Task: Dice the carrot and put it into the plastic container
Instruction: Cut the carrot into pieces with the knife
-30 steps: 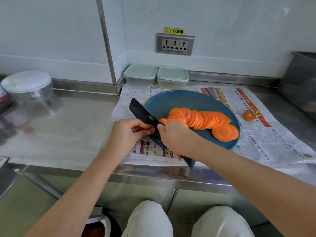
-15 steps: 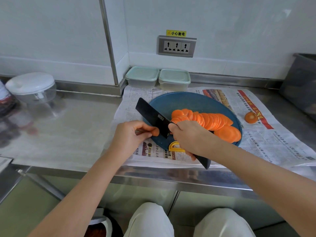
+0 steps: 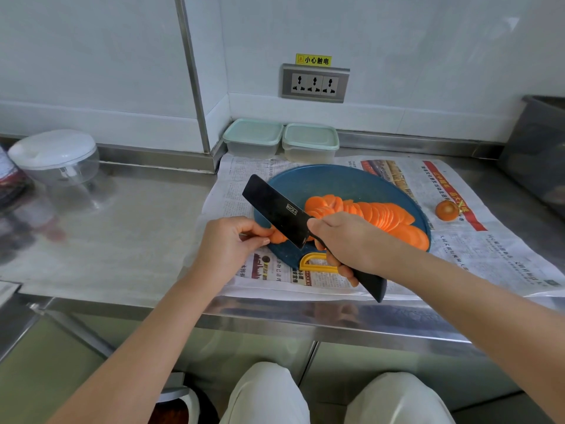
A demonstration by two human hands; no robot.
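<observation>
A round blue cutting board [image 3: 345,182] lies on newspaper and carries a fanned row of carrot slices [image 3: 379,217]. My left hand [image 3: 227,244] pinches the small carrot stub [image 3: 277,237] at the board's left edge. The black knife [image 3: 276,211] is gripped at its handle by my right hand [image 3: 342,243], the blade tilted up and to the left, right beside the stub. Two lidded plastic containers [image 3: 252,137] [image 3: 310,142] stand against the wall behind the board.
A cut carrot end [image 3: 447,210] lies on the newspaper [image 3: 477,240] to the right. A clear chopper bowl with a white lid [image 3: 56,159] stands far left on the steel counter. A dark bin [image 3: 538,148] is at the right edge. A yellow board handle [image 3: 315,262] pokes out under my right hand.
The knife blade has lifted slightly from the board and now sits raised beside the stub. My left hand keeps pinching the stub. The view has shifted a little.
</observation>
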